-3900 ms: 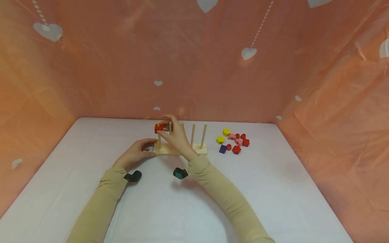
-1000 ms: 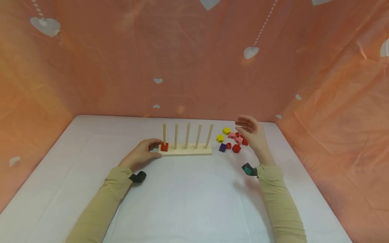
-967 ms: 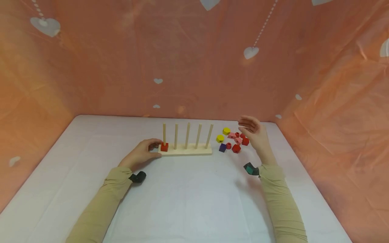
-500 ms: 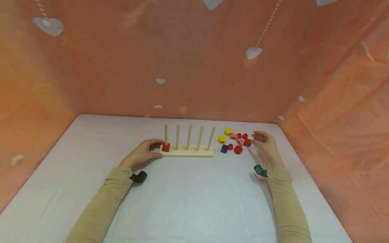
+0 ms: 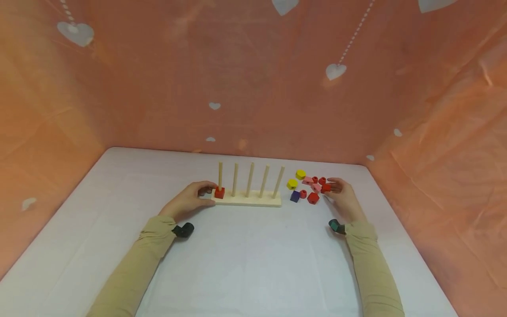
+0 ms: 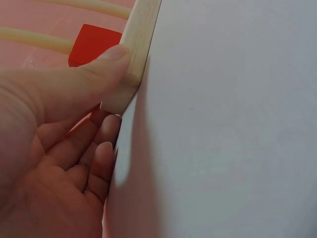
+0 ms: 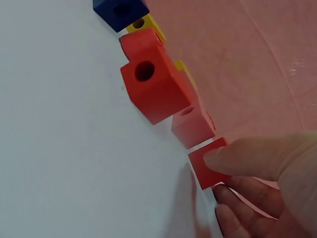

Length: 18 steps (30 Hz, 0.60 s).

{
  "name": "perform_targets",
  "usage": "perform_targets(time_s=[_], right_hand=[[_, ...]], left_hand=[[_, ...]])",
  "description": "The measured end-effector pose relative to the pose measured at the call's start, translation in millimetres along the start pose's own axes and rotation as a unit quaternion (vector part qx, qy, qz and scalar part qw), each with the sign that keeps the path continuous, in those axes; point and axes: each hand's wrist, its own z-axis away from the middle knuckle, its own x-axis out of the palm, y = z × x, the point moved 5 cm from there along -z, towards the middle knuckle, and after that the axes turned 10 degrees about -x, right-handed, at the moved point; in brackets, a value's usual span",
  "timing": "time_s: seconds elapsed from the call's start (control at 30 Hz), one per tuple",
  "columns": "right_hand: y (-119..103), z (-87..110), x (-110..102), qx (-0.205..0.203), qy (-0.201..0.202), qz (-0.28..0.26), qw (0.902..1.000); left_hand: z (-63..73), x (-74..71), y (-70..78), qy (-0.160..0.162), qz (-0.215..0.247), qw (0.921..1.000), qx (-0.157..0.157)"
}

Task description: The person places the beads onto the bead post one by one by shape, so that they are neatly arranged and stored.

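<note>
At its left end, a wooden stand (image 5: 249,201) with several upright pegs is held by my left hand (image 5: 186,200); the thumb (image 6: 106,62) lies on its front edge. Low on the leftmost peg sits a red cube bead (image 5: 219,193), while the other pegs are bare. On the right, my right hand (image 5: 344,198) pinches another red cube bead (image 5: 325,188) at the outer side of a group of loose beads. In the right wrist view the thumb presses one face of this bead (image 7: 202,173), with fingers partly hidden behind it.
Close by lie a dark blue cube (image 5: 295,196), two yellow beads (image 5: 300,174), pink beads (image 5: 307,180), small red beads and a larger faceted red bead (image 5: 313,198). A white cloth covers the table (image 5: 253,264), with a peach curtain (image 5: 253,88) behind.
The first red cube has gone down its peg to the base. My right hand has moved from the stand to the loose beads, lowered, and taken hold of a red cube bead. My left hand stays.
</note>
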Motion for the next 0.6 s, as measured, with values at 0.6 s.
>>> perform_targets(time_s=[0.6], right_hand=[[0.8,-1.6,-2.3,-0.024,-0.013,0.061,0.9978]], left_hand=[[-1.1,-1.0,-0.3,0.001,-0.003,1.0,0.007]])
